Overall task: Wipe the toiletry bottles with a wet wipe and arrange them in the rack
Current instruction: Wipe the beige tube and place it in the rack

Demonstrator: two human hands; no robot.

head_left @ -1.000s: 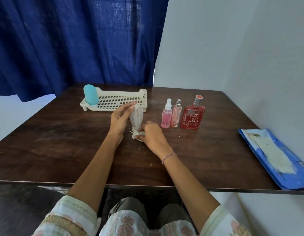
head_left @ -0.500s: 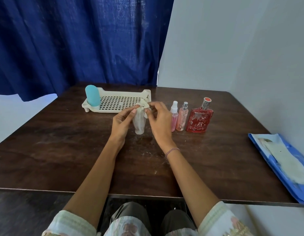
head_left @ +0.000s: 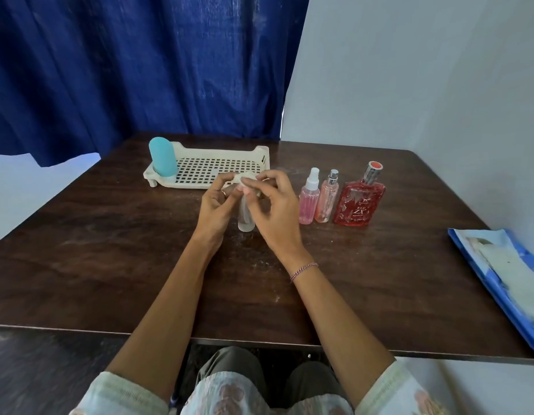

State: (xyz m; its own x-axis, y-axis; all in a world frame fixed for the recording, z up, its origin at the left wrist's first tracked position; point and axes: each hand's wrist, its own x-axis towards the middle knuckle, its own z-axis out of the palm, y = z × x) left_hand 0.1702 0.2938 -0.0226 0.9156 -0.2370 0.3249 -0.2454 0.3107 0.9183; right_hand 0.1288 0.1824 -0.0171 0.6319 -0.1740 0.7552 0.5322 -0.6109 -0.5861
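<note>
Since 1.0 s ago: the right hand (head_left: 274, 211) has risen from the base of the clear plastic bottle (head_left: 246, 218) to its top, taking the white wet wipe (head_left: 245, 178) with it. The bottle, tilted then, now stands upright.

Bottle position: on the dark wooden tabletop (head_left: 110, 250), between the two hands, just in front of the cream plastic rack (head_left: 223, 169). Only its lower body shows; the cap is under the wipe.

Left hand (head_left: 213, 208): fingers curled round the upper body of the bottle, steadying it. Ring on one finger.

Right hand: thumb and fingertips pinched on the wipe, which is bunched over the bottle's top. Thin bracelet (head_left: 304, 270) at the wrist.

Rack: one rounded teal bottle (head_left: 163, 157) stands upright at its left end.

To the right of the hands, a row of three upright bottles near one another: pink spray bottle with white nozzle (head_left: 309, 202), slim peach spray bottle with silver top (head_left: 327, 203), flat red glass perfume bottle (head_left: 360, 206).

Far right edge of the tabletop: blue wet-wipe packet (head_left: 481, 265), open, a white sheet showing.

Behind: dark blue curtain (head_left: 140, 70).
</note>
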